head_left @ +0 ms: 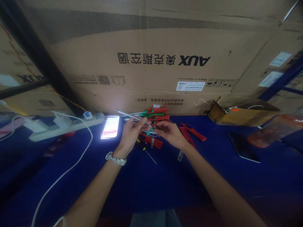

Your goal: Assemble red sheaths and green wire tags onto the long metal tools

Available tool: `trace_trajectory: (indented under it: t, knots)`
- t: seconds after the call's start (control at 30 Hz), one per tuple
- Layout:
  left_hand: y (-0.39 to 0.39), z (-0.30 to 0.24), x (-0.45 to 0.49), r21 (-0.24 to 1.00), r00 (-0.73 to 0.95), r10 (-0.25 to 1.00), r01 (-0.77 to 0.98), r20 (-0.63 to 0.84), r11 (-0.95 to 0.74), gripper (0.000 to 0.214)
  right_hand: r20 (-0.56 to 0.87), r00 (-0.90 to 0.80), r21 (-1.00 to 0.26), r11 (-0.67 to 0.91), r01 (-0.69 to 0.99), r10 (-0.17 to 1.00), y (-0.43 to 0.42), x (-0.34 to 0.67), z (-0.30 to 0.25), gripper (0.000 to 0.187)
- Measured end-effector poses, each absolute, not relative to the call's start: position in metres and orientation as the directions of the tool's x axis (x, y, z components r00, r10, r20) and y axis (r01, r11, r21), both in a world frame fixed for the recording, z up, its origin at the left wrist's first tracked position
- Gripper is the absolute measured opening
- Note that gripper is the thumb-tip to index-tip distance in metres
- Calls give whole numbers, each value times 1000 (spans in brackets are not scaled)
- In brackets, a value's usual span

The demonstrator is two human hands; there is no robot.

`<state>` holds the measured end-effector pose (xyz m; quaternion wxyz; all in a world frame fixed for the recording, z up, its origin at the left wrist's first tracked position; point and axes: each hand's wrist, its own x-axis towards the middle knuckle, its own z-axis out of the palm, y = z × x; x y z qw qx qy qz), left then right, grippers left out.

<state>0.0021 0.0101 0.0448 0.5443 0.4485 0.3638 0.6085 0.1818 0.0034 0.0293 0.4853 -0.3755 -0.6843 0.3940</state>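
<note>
My left hand (130, 134), a watch on its wrist, is closed around a thin metal lighter tube (125, 113) that points up and left. A thin pale wire (150, 126) loops between my hands. Thumb and fingers of my right hand (174, 134) pinch together beside the wire; what is between them is too small to make out. Behind my hands lie several red and green long-necked lighters (159, 118). Under them is a red lighter handle (155, 142), with a screwdriver (149, 155) just in front. Two red casing pieces (194, 131) rest right of my right hand.
A lit phone (110, 127) and a white power strip (71, 126) with cables are at left. On the right are a dark phone (244, 147), a reddish bottle (274, 129) and an opened small carton (251, 116). A small clear part (180, 155) lies near my right forearm. Large cardboard boxes (146, 41) stand behind.
</note>
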Motion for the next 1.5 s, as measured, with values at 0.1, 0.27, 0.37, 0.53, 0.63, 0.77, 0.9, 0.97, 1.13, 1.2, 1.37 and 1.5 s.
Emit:
trace_trajectory:
  t: [0.1,0.27,0.37,0.53,0.63,0.77,0.9,0.97,1.13,1.2,1.37,1.5]
  knots:
    - [10,45,2,923,-14,987,-350,163,-157,40,377,-313,-892,433,130,872,1,182,29,39]
    - [11,45,2,924,-13,986,-346,166,-160,39,355,-365,-897,423,126,861,1,183,26,40]
    - [11,45,1,927,-27,986,-338,163,-163,40,353,-361,-908,409,89,863,2,184,25,45]
    - [11,45,1,931,-38,990,-336,135,-140,44,329,-416,-913,397,88,848,0,186,30,58]
    - [10,45,1,926,-35,989,-350,141,-144,44,332,-400,-901,412,131,854,-2,184,31,58]
    - [10,47,0,921,-68,985,-349,160,-173,45,327,-234,-890,382,250,915,-3,177,20,57]
    - [11,50,0,913,-115,977,-350,179,-208,43,251,-136,-842,286,457,958,-5,168,13,53]
    - [11,50,0,907,-132,974,-357,186,-221,43,210,-178,-789,274,549,961,-5,165,15,36]
    - [13,50,-1,899,-160,968,-367,194,-240,42,220,-272,-766,338,547,937,-7,164,23,12]
    - [15,49,-3,899,-167,966,-363,195,-244,42,220,-260,-797,327,507,940,-8,166,26,13]
    - [17,47,-8,914,-157,963,-312,219,-259,43,168,-283,-941,239,240,944,-4,178,31,15]
    - [17,47,-9,929,-119,965,-267,232,-256,42,215,-212,-960,246,130,953,2,186,34,28]
